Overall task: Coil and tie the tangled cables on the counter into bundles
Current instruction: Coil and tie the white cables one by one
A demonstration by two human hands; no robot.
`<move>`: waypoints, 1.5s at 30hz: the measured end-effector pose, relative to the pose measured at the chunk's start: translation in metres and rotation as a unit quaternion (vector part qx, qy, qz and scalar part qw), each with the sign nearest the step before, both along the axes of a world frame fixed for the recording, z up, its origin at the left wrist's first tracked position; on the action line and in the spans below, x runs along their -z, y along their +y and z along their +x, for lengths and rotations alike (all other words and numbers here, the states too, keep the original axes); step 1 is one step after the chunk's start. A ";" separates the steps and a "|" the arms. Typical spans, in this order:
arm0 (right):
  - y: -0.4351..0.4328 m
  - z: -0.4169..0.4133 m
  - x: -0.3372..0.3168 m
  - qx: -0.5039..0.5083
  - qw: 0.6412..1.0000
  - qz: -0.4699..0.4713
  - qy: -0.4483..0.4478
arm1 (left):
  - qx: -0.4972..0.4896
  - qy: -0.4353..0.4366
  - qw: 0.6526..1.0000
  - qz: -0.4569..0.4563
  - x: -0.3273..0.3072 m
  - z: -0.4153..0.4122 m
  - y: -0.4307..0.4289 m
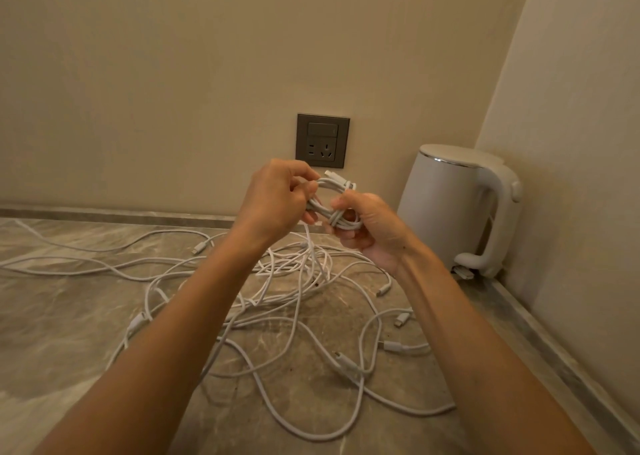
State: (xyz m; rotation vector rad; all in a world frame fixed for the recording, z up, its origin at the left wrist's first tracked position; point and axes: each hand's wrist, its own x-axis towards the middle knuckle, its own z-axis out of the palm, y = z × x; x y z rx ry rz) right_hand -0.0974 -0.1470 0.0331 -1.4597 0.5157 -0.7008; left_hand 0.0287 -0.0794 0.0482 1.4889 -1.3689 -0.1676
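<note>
White cable bundle [341, 191] | held above worktop [69, 316], fingers [343, 202] of left hand [277, 198] and right hand [370, 229] curled round it | risk: wrap may spring loose if grip slackens; tail may snag tangle [294, 281] below

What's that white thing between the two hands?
A coiled white cable bundle, gripped by the left hand and right hand above the tangled cables, seen in the head view.
</note>
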 end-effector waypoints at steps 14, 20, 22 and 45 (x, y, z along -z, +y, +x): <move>-0.005 -0.003 0.000 0.132 0.989 -0.059 -0.005 | -0.038 0.064 0.996 0.044 0.003 0.008 -0.001; 0.005 0.001 -0.004 0.150 0.984 -0.097 0.015 | -0.040 0.084 0.994 0.054 0.001 0.012 0.011; 0.010 0.003 -0.005 0.136 0.984 -0.110 0.024 | -0.033 0.068 0.995 0.067 -0.002 0.016 0.022; 0.319 0.187 0.008 -0.209 0.953 -0.193 0.104 | -0.354 0.093 0.926 0.097 0.028 0.140 0.406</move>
